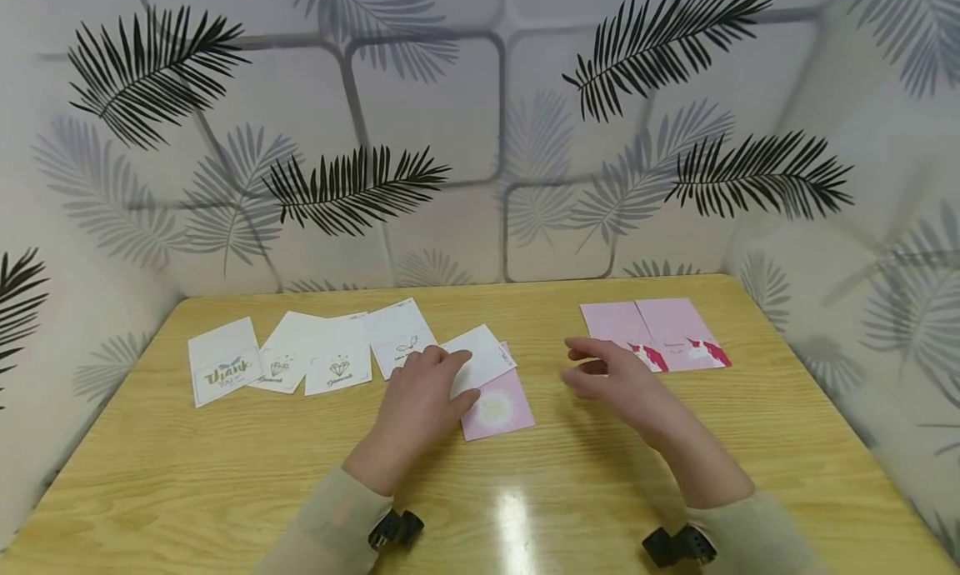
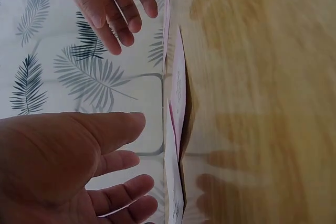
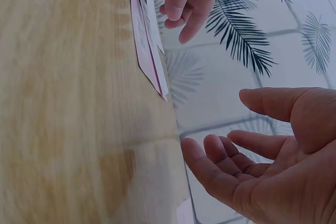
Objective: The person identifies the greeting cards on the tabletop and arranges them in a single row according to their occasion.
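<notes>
Pale wall covering (image 1: 442, 117) printed with black and grey palm fronds stands behind a wood-grained counter (image 1: 187, 492), whose near part carries a bright patch of reflected light. At the middle of the counter, a white card (image 1: 474, 347) lies aslant over the upper part of a pink card (image 1: 498, 408) marked with a pale round design. The left hand (image 1: 422, 394) is placed at the left edge of this pair, thumb and fingers apart and gently bent, gripping nothing; whether its fingertips touch the white card cannot be told. The right hand (image 1: 626, 385) is held above the counter, to the right of the pair and well apart from the left hand, its fingers loosely curved, thumb apart and grasp vacant. Behind it, two unicorn cards (image 1: 678, 325), pink and set side by side, are partly hidden by the hand. To the left, a loose row comprises a "Thank you" card (image 1: 227, 367), two diamond cards (image 1: 339, 358) and a winged-design card (image 1: 401, 329), the last just beside the central pair. Light sleeves (image 1: 330, 521) cover both forearms, and a black wrist device (image 1: 395, 527) shows at each cuff.
</notes>
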### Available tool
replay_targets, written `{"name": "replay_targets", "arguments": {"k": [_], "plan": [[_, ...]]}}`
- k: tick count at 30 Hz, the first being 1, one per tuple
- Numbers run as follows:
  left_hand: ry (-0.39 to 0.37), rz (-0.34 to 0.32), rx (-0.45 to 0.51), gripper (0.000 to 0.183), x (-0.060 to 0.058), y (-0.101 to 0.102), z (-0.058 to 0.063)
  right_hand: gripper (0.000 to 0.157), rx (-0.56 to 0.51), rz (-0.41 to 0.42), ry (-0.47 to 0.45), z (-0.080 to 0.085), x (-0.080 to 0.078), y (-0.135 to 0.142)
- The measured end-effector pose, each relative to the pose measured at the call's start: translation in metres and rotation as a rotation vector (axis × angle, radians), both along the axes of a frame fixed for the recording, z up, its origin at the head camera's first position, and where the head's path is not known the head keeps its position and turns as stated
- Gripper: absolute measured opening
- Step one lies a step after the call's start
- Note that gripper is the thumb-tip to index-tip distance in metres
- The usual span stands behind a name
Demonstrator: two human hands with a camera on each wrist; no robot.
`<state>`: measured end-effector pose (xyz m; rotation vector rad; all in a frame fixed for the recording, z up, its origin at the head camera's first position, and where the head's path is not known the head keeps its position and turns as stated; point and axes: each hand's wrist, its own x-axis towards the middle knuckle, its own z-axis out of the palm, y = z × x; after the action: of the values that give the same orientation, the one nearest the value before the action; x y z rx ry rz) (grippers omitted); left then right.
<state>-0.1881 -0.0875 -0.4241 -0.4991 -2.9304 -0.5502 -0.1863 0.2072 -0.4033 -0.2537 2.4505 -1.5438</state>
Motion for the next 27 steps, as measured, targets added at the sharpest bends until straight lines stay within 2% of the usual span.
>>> {"name": "replay_targets", "arguments": {"k": [8, 15, 27], "plan": [[-0.031, -0.032, -0.006, 0.050, 0.000, -0.003, -0.009, 0.064, -0.082, 0.025, -0.072, -0.006, 0.006, -0.014], [-0.016, -0.059, -0.021, 0.045, 0.001, -0.005, -0.011, 0.065, -0.148, 0.038, -0.123, -0.007, 0.005, -0.026], [-0.012, -0.054, -0.030, 0.043, 0.004, -0.005, -0.011, 0.061, -0.130, 0.034, -0.199, -0.008, 0.002, -0.038]]}}
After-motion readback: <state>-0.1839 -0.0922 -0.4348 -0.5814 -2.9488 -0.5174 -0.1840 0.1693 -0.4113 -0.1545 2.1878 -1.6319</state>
